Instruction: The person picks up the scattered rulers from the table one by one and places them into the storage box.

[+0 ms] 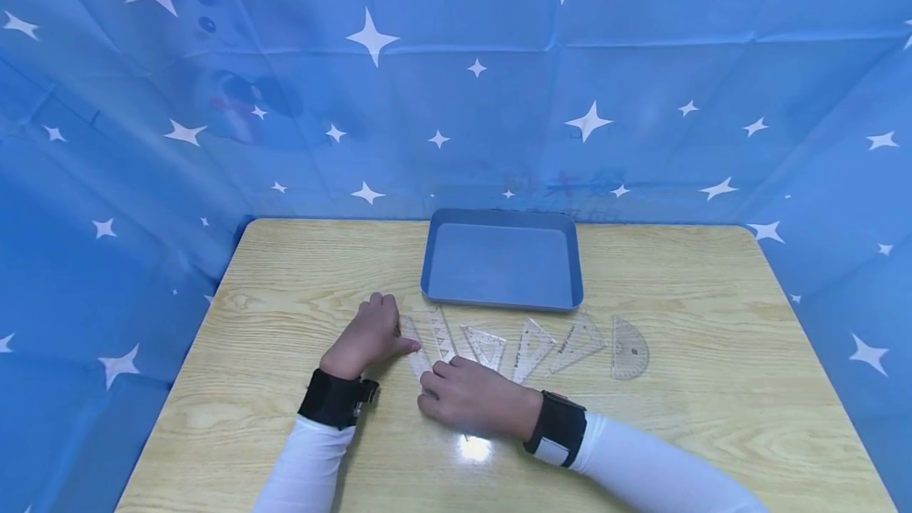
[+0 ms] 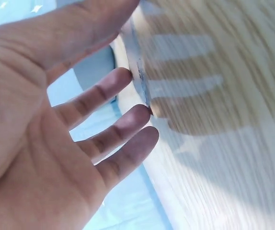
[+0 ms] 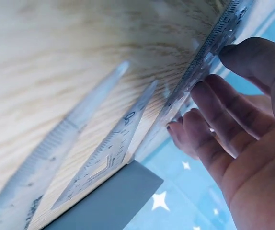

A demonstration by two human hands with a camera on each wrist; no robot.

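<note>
Resting on a pale wooden table (image 1: 712,355), both hands' grip loose on a clear ruler (image 1: 420,356), starry blue cloth (image 1: 499,101) around.

You have a blue tray (image 1: 502,303) at the far middle of the wooden counter (image 1: 712,386). In front of it lie three clear set squares (image 1: 484,345) (image 1: 530,347) (image 1: 579,339) and a protractor (image 1: 630,348). Star-printed blue cloth (image 1: 456,85) hangs behind.
</note>
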